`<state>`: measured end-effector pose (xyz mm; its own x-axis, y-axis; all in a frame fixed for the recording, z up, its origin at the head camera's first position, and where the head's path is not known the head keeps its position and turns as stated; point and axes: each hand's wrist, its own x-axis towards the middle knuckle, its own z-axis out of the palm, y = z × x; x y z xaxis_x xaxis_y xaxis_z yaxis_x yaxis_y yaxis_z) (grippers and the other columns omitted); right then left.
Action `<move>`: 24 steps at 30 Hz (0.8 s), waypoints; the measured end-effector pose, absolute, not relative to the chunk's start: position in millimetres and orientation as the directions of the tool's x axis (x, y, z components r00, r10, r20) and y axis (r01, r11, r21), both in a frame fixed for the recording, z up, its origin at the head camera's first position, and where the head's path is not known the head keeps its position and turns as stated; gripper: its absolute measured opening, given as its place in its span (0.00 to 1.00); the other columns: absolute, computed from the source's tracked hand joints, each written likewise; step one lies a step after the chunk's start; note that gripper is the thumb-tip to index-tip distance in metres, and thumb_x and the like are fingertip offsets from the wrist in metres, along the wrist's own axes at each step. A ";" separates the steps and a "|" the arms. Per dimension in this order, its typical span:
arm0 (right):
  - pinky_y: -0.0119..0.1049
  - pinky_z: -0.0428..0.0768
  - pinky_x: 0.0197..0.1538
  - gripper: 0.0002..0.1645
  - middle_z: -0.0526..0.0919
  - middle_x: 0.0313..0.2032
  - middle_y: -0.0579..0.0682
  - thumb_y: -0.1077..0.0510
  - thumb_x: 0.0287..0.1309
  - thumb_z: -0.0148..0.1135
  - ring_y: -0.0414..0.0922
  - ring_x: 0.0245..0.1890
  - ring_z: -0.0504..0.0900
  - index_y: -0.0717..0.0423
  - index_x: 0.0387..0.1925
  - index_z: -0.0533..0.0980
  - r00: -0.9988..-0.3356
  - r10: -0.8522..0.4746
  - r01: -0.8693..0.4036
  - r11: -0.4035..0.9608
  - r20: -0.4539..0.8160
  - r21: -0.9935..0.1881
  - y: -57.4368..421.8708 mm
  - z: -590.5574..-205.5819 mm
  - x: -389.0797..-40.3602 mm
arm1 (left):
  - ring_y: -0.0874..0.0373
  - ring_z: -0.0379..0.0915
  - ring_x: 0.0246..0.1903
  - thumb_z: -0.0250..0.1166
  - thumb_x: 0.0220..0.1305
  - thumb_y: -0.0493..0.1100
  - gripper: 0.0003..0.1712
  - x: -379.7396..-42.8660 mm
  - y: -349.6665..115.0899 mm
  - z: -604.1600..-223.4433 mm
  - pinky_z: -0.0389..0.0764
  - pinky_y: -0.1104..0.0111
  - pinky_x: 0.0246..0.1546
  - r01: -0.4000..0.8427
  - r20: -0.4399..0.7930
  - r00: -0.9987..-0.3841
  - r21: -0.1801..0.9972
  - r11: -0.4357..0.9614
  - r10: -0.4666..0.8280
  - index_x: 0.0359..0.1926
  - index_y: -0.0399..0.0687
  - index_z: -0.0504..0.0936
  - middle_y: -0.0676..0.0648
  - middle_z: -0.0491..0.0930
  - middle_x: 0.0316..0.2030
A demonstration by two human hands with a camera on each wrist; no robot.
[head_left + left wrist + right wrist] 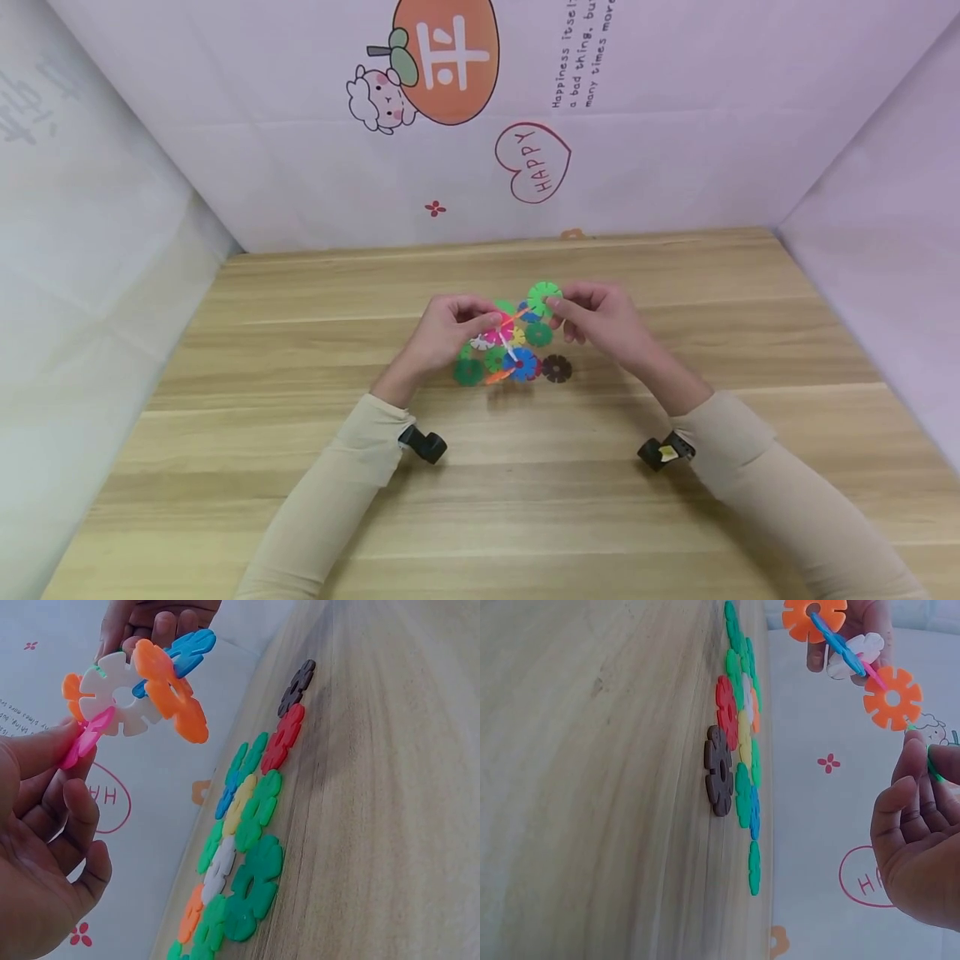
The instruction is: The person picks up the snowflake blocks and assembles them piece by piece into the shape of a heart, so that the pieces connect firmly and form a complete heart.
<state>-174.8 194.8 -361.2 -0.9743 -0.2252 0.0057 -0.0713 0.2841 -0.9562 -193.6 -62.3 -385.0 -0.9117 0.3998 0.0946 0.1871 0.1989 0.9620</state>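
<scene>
Between the two hands, above the table, is a chain of slotted snowflake discs joined at their notches. My left hand [448, 332] pinches its pink disc [88, 737] between thumb and fingers. A white disc [139, 716], a blue disc [838, 643] and orange discs [187, 720] belong to the chain. My right hand [603, 321] pinches a bright green disc [537, 292] by its edge. In the right wrist view this green disc is mostly hidden by the fingers, close to the orange end disc [911, 701]; whether their slots engage I cannot tell.
Loose discs lie flat on the wooden table [540, 500] below the hands, among them a brown disc [714, 776], a red disc [724, 712], a yellow disc [238, 806] and several green ones. A printed white cloth [660, 150] hangs behind the table, with white sheets at both sides.
</scene>
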 end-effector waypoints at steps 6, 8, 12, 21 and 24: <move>0.32 0.79 0.30 0.18 0.88 0.30 0.50 0.53 0.74 0.64 0.44 0.24 0.80 0.68 0.45 0.82 -0.969 -0.246 -0.062 0.277 -0.008 -0.959 192.9 -362.9 -174.5 | 0.56 0.79 0.36 0.68 0.73 0.40 0.11 -191.9 -61.0 -384.0 0.83 0.46 0.48 0.197 0.106 -0.907 0.962 0.187 0.407 0.46 0.35 0.89 0.42 0.87 0.38; 0.32 0.79 0.30 0.17 0.88 0.30 0.50 0.53 0.74 0.64 0.47 0.25 0.81 0.67 0.45 0.82 -0.966 -0.259 -0.072 0.271 -0.001 -0.960 192.5 -364.4 -175.1 | 0.55 0.80 0.36 0.68 0.73 0.40 0.10 -191.5 -60.3 -383.4 0.83 0.44 0.49 0.197 0.106 -0.908 0.961 0.191 0.405 0.46 0.35 0.89 0.42 0.87 0.38; 0.31 0.79 0.30 0.17 0.89 0.30 0.49 0.55 0.75 0.63 0.51 0.27 0.82 0.69 0.44 0.82 -0.961 -0.276 -0.094 0.262 0.019 -0.960 191.8 -365.9 -175.3 | 0.46 0.79 0.36 0.69 0.72 0.41 0.10 -190.7 -59.2 -382.1 0.83 0.49 0.44 0.204 0.107 -0.913 0.955 0.214 0.393 0.45 0.37 0.89 0.43 0.87 0.36; 0.32 0.81 0.31 0.16 0.88 0.29 0.54 0.58 0.75 0.62 0.47 0.26 0.82 0.71 0.43 0.82 -0.963 -0.269 -0.110 0.276 0.033 -0.955 186.9 -364.7 -171.3 | 0.30 0.75 0.39 0.70 0.71 0.40 0.08 -186.3 -58.9 -376.4 0.72 0.73 0.29 0.242 0.135 -0.918 0.935 0.258 0.374 0.43 0.38 0.90 0.44 0.84 0.33; 0.32 0.82 0.32 0.16 0.88 0.29 0.55 0.60 0.75 0.61 0.45 0.27 0.83 0.74 0.42 0.81 -0.964 -0.263 -0.105 0.258 0.035 -0.960 183.8 -365.4 -170.3 | 0.30 0.75 0.38 0.70 0.71 0.39 0.07 -186.3 -59.4 -376.2 0.73 0.72 0.29 0.254 0.157 -0.919 0.937 0.240 0.362 0.42 0.38 0.89 0.44 0.84 0.32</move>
<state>-170.3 183.8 -365.4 -0.9641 -0.2631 0.0348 -0.1050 0.2579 -0.9604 -186.3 -59.4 -376.2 -0.9188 0.3623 0.1566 0.2542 0.2396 0.9370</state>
